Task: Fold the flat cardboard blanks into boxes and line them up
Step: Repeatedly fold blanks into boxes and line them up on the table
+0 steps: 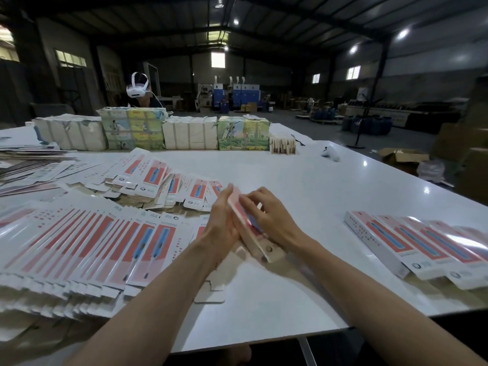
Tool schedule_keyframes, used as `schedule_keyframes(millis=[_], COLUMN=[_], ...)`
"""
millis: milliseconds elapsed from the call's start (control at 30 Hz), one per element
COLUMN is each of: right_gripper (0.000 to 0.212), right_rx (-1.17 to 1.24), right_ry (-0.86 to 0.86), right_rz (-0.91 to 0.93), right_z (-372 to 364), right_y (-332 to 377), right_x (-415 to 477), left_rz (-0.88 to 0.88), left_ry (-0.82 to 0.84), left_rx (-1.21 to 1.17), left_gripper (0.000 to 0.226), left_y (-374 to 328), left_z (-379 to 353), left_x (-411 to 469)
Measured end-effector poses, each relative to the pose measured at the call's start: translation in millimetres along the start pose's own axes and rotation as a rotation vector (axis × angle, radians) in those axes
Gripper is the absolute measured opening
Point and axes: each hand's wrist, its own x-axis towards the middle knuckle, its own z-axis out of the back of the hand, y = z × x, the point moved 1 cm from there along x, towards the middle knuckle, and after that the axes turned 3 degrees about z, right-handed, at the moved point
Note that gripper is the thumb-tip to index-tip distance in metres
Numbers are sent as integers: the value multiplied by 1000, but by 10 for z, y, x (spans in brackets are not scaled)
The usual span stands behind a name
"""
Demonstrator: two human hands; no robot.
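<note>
**Half-folded blank held between both hands**

Above the white table (303,165), the left hand (224,223) lays straight fingers flat along a cardboard blank (257,245). The right hand (272,217) curls its fingers over the blank's upper face. Motion blur and the hands hide its folds. The finished boxes (412,244) run off the right edge, and flat blanks (87,247) fan out at the left.

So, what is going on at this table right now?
A person is folding one cardboard blank into a box, holding it above the white table between both hands. The left hand lies against its side and the right hand curls over its upper edge. It is only partly formed. Flat blanks lie fanned out on the left, and finished boxes lie in a row on the right.
</note>
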Motion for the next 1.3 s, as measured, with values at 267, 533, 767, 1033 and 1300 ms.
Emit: schedule_keyframes(millis=[267, 533, 767, 1033, 1300], right_gripper=[45, 46, 33, 32, 25], right_rx=[-312, -637, -1051, -1057, -635], right_ry=[112, 72, 79, 35, -18], right_rz=[-3, -345, -437, -484, -139], right_z=[260, 1014, 1401, 1547, 544], right_y=[112, -219, -475, -388, -171], right_x=[-97, -607, -989, -789, -92], left_rz=[110, -25, -48, -69, -272], left_ry=[110, 129, 180, 174, 58], left_rx=[232, 686, 760, 819, 873], left_gripper=[64, 27, 27, 27, 28], left_y=[32, 145, 144, 157, 61], left_z=[-11, 48, 6, 0, -40], left_x=[-5, 14, -46, -61, -86])
